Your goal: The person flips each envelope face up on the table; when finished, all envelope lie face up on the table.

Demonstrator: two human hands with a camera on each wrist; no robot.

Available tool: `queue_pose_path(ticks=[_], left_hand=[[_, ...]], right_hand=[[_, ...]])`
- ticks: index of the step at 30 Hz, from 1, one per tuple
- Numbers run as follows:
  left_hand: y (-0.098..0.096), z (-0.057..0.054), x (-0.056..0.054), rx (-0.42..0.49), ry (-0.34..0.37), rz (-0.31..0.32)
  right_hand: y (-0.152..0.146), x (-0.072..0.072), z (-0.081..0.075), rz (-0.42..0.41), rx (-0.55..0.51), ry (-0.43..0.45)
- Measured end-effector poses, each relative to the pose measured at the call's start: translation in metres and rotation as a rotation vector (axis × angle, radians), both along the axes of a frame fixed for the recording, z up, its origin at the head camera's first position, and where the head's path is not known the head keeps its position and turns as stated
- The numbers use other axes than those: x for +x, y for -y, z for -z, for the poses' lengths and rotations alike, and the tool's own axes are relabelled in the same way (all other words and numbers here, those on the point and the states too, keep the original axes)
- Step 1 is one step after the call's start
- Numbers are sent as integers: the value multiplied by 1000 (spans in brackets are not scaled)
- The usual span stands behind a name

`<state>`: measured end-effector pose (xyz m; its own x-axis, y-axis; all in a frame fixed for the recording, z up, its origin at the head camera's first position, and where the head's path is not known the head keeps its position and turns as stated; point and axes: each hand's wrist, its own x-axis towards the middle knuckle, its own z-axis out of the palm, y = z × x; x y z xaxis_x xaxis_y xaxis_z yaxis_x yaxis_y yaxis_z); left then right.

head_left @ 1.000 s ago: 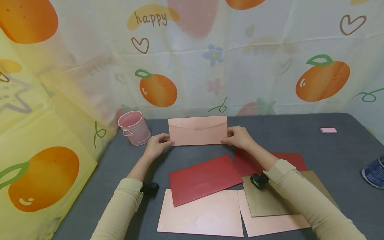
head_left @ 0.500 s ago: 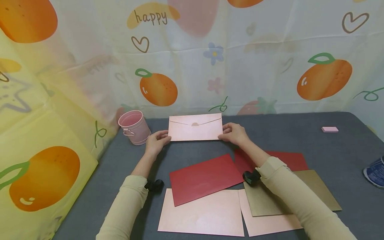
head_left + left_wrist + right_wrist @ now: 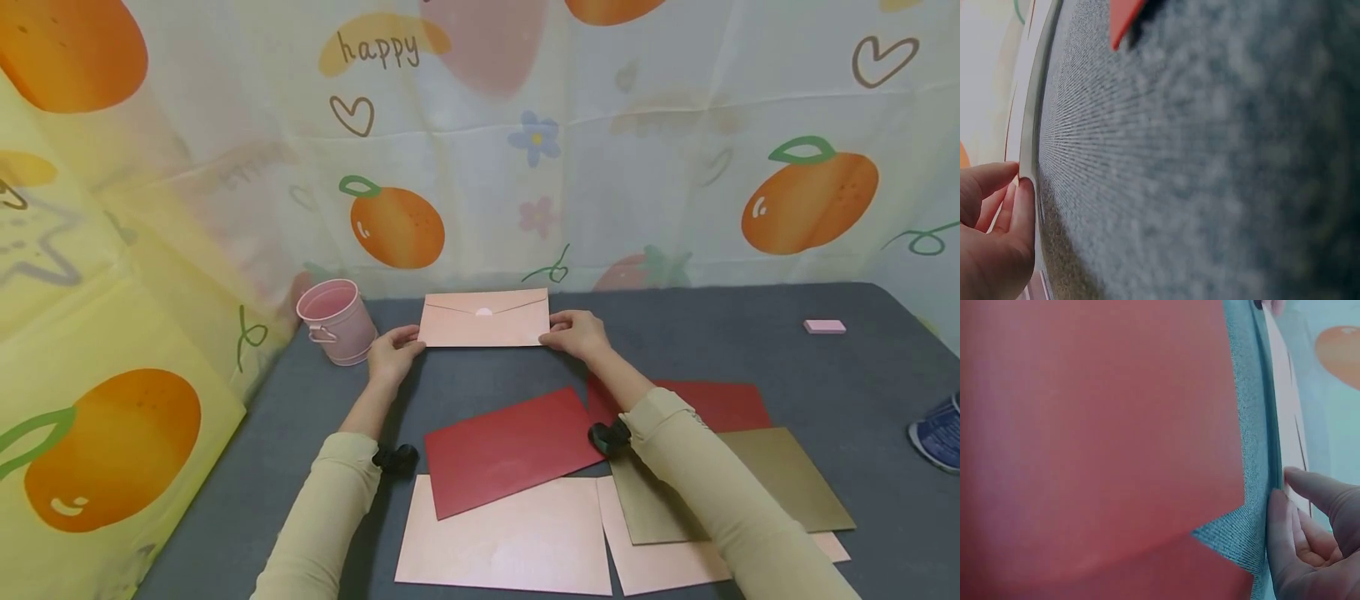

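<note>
A pink envelope with its flap side up lies nearly flat on the grey table toward the back. My left hand pinches its left end and my right hand pinches its right end. In the left wrist view the left hand's fingers grip the thin paper edge. The right wrist view shows the right hand's fingers on the envelope's edge, beside a red envelope.
A pink bucket stands just left of the envelope. Red, pink and brown envelopes lie overlapping near the front. A small pink block sits at the far right, a blue-white object at the right edge.
Both hands tilted the pink envelope from upright down toward the table and moved it slightly farther away; its flap side now faces up.
</note>
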<state>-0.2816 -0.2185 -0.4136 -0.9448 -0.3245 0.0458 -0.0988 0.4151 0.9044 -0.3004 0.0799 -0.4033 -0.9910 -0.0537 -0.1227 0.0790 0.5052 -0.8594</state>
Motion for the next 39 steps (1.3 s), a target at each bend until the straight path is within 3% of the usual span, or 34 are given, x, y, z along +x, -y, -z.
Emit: queue_pose_path(ticks=[6, 20, 28, 39], left_hand=[[0, 3, -1, -18, 5, 41], [-1, 2, 3, -186, 71, 123], [-2, -4, 5, -324, 47, 191], [-2, -5, 8, -344, 46, 216]], right_hand=[[1, -1, 2, 28, 44, -27], [2, 0, 2, 11, 152, -92], [4, -3, 2, -16, 210, -119], [5, -4, 2, -73, 281, -155]])
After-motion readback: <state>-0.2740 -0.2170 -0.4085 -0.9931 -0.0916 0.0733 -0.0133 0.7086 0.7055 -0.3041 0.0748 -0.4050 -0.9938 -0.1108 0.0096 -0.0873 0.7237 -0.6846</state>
